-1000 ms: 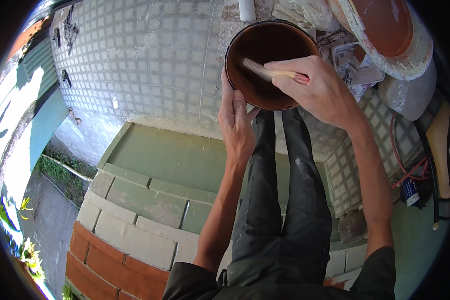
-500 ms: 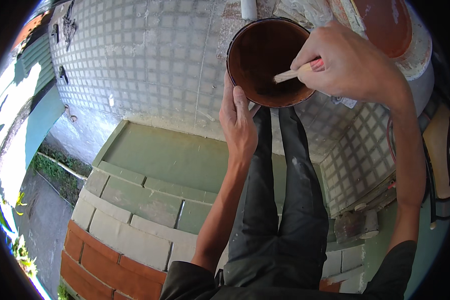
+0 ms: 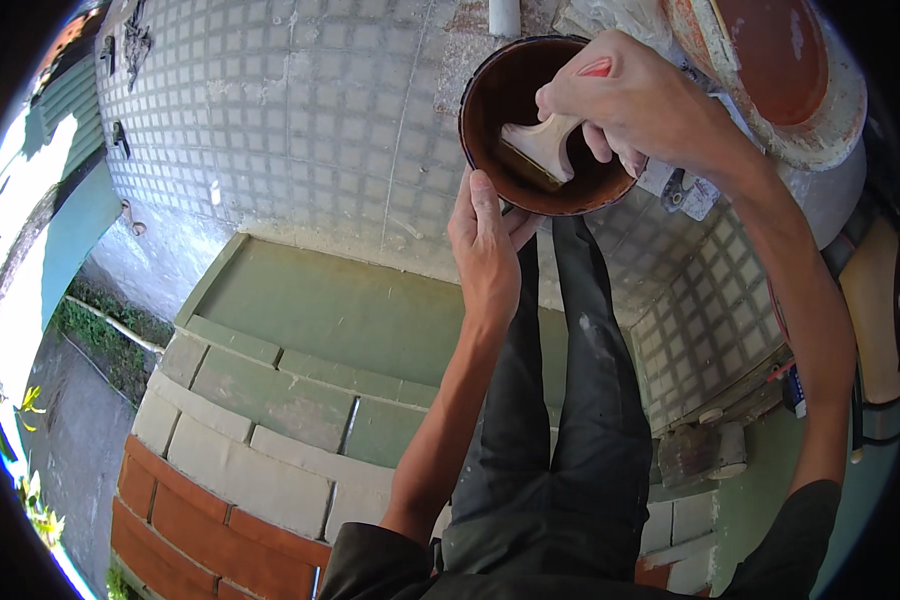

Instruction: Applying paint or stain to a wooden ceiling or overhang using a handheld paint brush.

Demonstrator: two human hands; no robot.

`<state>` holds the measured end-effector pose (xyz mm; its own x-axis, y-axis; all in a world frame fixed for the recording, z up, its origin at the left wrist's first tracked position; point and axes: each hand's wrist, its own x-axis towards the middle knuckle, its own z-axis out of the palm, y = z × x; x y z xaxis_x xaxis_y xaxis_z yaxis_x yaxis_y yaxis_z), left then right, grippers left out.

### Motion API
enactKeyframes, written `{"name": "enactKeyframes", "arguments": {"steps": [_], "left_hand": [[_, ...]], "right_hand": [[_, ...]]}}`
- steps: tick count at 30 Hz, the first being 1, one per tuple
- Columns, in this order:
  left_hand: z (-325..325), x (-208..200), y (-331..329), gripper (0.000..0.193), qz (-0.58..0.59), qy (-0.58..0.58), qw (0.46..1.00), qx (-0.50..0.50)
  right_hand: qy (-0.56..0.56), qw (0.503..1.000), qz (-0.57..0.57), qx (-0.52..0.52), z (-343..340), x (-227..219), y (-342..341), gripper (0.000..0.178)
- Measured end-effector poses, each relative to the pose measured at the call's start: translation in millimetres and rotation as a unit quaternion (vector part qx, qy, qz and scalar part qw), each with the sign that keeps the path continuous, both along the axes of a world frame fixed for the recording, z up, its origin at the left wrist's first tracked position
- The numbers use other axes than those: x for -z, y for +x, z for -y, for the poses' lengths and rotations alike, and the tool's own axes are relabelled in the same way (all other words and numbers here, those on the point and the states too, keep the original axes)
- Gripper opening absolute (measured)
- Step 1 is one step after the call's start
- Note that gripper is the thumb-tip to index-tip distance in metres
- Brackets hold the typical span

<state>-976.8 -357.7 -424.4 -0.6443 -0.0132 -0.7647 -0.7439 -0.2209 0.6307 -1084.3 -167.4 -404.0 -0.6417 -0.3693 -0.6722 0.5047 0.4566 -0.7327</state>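
Observation:
My left hand [image 3: 488, 232] grips the near left rim of a round bucket [image 3: 610, 192] and tilts its mouth toward me. Reddish-brown colour coats the inside wall. Inside the mouth, my right hand [image 3: 625, 105] is closed round the handle of a wide flat paintbrush [image 3: 545, 145]. The brush has a pale wooden body, and a red part of its handle shows above my fist. Its metal band and bristle end point down into the bucket; the bristle tips are hard to make out in the dark.
A larger tub [image 3: 830, 130] with a reddish lid or board [image 3: 770, 55] stands at the right. Beside the bucket lies a crumpled clear plastic bag [image 3: 600, 18]. Below is a ledge of green, white and orange painted blocks [image 3: 260, 400]. A checkered tiled floor [image 3: 300, 130] spreads out ahead.
My right hand has turned and moved slightly left and up, so the brush's broad side now shows inside the bucket. The left hand keeps its hold on the rim.

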Motion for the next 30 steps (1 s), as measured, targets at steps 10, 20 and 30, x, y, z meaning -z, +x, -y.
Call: {"name": "enactKeyframes", "arguments": {"steps": [10, 20, 30], "left_hand": [[6.1, -1.4, -3.3, 0.056, 0.011, 0.012, 1.000, 0.023], [5.4, -1.6, -4.9, 0.053, 0.008, 0.005, 1.000, 0.014], [14.8, -0.4, -7.9, 0.059, 0.011, 0.010, 0.999, 0.044]], "right_hand": [[0.094, 0.978, -0.165, 0.088, -11.6, 8.5, 25.4, 0.031], [0.086, 0.965, -0.243, -0.049, 11.3, 3.9, 13.7, 0.035], [0.001, 0.942, -0.088, 0.323, 0.7, -4.7, 40.6, 0.032]]}}
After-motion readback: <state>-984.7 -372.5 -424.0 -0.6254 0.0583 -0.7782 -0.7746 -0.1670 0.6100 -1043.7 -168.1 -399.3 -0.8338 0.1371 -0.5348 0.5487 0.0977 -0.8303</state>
